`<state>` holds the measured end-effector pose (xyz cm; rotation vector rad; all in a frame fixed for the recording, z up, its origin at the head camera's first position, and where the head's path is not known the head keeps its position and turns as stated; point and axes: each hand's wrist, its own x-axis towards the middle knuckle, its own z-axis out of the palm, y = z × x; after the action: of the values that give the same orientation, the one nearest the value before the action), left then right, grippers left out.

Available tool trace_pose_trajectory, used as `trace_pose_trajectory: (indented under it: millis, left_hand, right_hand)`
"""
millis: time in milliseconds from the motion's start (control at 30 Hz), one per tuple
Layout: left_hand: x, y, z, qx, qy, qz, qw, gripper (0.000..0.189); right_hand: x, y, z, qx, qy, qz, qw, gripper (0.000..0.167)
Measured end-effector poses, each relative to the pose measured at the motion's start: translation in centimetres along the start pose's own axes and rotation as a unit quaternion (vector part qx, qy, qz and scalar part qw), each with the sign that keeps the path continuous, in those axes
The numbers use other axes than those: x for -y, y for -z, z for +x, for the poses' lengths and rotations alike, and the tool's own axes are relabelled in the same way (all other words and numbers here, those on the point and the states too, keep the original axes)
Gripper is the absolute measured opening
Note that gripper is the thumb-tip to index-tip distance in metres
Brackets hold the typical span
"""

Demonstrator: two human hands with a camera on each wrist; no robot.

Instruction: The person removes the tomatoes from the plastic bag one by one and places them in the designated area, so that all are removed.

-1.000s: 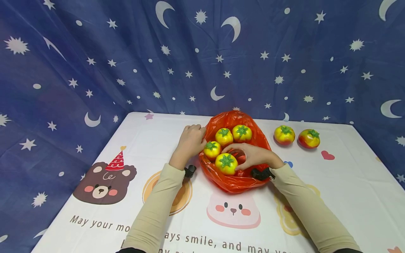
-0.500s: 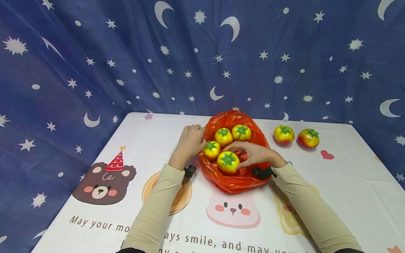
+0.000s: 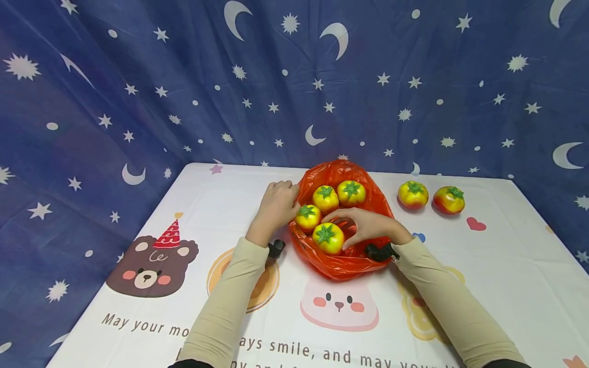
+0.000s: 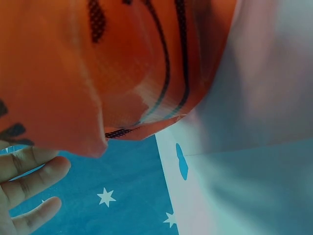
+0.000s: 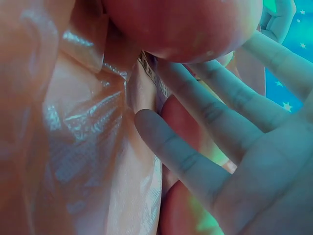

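My left hand (image 3: pixel 278 206) pinches the left rim of the red bag (image 3: pixel 341 267), its fingers showing beside the plastic in the left wrist view. Within the bag's mouth, my right hand (image 3: pixel 368 225) holds the front fruit (image 3: pixel 327 239), thumb and fingers curved round its side; it is yellow with a green leafy top and red underneath. Whether it rests in the bag or is raised, I cannot tell. 3 more fruits sit in the bag: the left fruit (image 3: pixel 309 220), the middle fruit (image 3: pixel 325 201) and the rear fruit (image 3: pixel 351 194). To the bag's right, 2 lie on the white tablecloth (image 3: pixel 515 266): an upright fruit (image 3: pixel 413 196) and a tilted fruit (image 3: pixel 448 201). Behind the bag hangs a starry blue curtain (image 3: pixel 262 61).
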<state>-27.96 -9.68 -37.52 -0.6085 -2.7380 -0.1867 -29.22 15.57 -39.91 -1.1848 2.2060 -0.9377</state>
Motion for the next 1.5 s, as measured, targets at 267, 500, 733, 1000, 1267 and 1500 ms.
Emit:
trace_pose_trajectory:
  millis: [267,500,733,1000,1267,1500]
  left_hand:
    - [0.0,0.0,0.1,0.0,0.0,0.002,1.0,0.009]
    - [0.0,-0.1,0.1,0.002,0.002,0.0,1.0,0.01]
    - [0.1,-0.1,0.1,0.002,0.001,-0.004,1.0,0.007]
    - [0.2,-0.1,0.0,0.0,-0.001,-0.001,1.0,0.007]
    - [0.2,-0.1,0.0,-0.001,0.001,0.002,1.0,0.009]
    - [0.2,0.0,0.0,0.0,0.002,0.001,1.0,0.008]
  right_hand:
    - [0.0,0.0,0.2,0.008,0.01,0.0,0.9999,0.065]
    - [0.1,0.1,0.1,0.012,0.019,0.008,0.9997,0.065]
    - [0.2,0.3,-0.2,0.007,0.026,0.003,0.9996,0.066]
    - [0.6,1.1,-0.7,0.002,0.024,-0.003,0.9997,0.067]
    - [1.2,1.8,-1.1,0.003,0.01,-0.006,0.9999,0.068]
    - [1.6,2.5,-1.4,-0.003,0.006,-0.018,0.9998,0.068]
